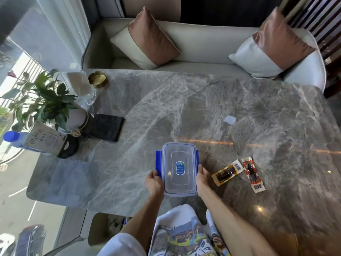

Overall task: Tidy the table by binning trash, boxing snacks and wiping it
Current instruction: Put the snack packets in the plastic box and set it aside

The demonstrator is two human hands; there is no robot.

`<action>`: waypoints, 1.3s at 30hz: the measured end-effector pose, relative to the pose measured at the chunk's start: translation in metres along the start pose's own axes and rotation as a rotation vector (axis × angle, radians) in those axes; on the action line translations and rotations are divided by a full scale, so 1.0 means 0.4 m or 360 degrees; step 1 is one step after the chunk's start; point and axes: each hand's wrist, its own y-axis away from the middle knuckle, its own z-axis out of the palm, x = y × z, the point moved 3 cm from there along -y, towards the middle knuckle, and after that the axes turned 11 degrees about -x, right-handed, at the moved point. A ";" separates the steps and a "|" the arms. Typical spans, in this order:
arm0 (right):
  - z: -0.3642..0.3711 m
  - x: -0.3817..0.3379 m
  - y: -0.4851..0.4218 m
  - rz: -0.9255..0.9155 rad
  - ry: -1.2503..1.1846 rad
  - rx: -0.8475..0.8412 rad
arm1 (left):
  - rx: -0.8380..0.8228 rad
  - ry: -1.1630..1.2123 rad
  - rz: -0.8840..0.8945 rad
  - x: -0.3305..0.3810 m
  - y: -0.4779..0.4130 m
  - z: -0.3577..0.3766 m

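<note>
A clear plastic box [178, 161] with a lid and blue clip flaps rests on the grey marble table [239, 111] near its front edge. My left hand [154, 182] grips its near left side and my right hand [203, 179] grips its near right side. To the right of the box lie two wrapped snacks: a yellow-edged packet [227, 172] and a red-edged packet [252, 174]. A small pale scrap [230, 119] sits farther back on the table.
At the table's left stand a potted plant [46, 100], a blue-capped bottle [16, 138], a card sign [46, 138], a black cloth [108, 127], a glass holder [79, 85] and a gold dish [98, 79]. A sofa with two cushions [147, 39] runs along the far side.
</note>
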 end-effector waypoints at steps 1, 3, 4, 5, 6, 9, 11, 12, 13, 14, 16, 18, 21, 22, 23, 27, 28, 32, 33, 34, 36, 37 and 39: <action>0.002 -0.002 -0.002 -0.0013 0.0025 -0.0024 | -0.0001 0.0016 -0.0008 -0.008 0.000 -0.004; 0.003 -0.013 -0.005 -0.0032 0.0102 -0.0069 | -0.0045 0.0026 -0.0027 -0.018 0.002 -0.011; 0.003 -0.020 -0.006 -0.0036 0.0138 -0.0092 | -0.0080 0.0014 -0.0019 -0.019 0.001 -0.012; 0.002 -0.025 -0.007 -0.0027 0.0164 -0.0114 | -0.0120 -0.0009 -0.0007 -0.019 0.000 -0.014; -0.001 -0.028 -0.007 -0.0020 0.0164 -0.0127 | -0.0154 -0.0040 -0.0003 -0.015 0.002 -0.016; -0.019 -0.034 0.004 -0.0201 0.0278 -0.0013 | -0.0133 -0.0248 0.0097 0.012 0.008 -0.030; -0.032 -0.039 0.025 -0.0424 0.0478 0.0088 | -0.0081 -0.0463 0.0290 0.027 0.013 -0.033; -0.031 -0.038 0.033 -0.0502 0.0520 0.0065 | -0.0086 -0.0568 0.0379 0.033 0.019 -0.029; -0.026 -0.036 0.038 -0.0542 0.0554 0.0003 | -0.0115 -0.0650 0.0445 0.036 0.026 -0.023; -0.019 -0.035 0.042 -0.0553 0.0603 -0.0065 | -0.0157 -0.0702 0.0480 0.040 0.035 -0.015; -0.002 -0.035 0.041 -0.0562 0.0725 -0.0136 | -0.0215 -0.0770 0.0517 0.049 0.050 -0.001; 0.003 -0.042 0.047 -0.0548 0.0804 -0.0115 | -0.0224 -0.0833 0.0463 0.065 0.058 0.003; -0.004 -0.073 0.080 -0.0575 0.0854 -0.0070 | -0.0235 -0.1059 0.0329 0.100 0.064 -0.006; -0.003 -0.093 0.099 -0.0629 0.0873 -0.0058 | -0.0254 -0.1130 0.0303 0.118 0.068 -0.012; 0.003 -0.115 0.121 -0.0712 0.0856 -0.0060 | -0.0278 -0.1160 0.0308 0.135 0.067 -0.019; 0.081 -0.190 0.210 -0.0888 0.0348 -0.0354 | -0.0506 -0.0549 0.0193 0.215 0.041 -0.084; 0.112 -0.201 0.229 -0.0920 0.0325 -0.0447 | -0.0645 -0.0303 0.0087 0.234 0.027 -0.110; 0.258 -0.204 0.284 -0.1205 0.0732 -0.0854 | -0.1224 0.0416 -0.0373 0.307 -0.052 -0.264; 0.289 -0.194 0.290 -0.1312 0.0898 -0.0892 | -0.1282 0.0583 -0.0417 0.322 -0.078 -0.307; 0.314 -0.184 0.293 -0.1438 0.1046 -0.0883 | -0.1333 0.0741 -0.0443 0.337 -0.102 -0.347; 0.345 -0.164 0.287 -0.1688 0.1266 -0.0768 | -0.1411 0.0892 -0.0450 0.356 -0.139 -0.415; 0.355 -0.154 0.276 -0.1752 0.1385 -0.0693 | -0.1416 0.0826 -0.0418 0.362 -0.154 -0.439; 0.366 -0.135 0.248 -0.1704 0.1609 -0.0611 | -0.1375 0.0568 -0.0341 0.358 -0.176 -0.461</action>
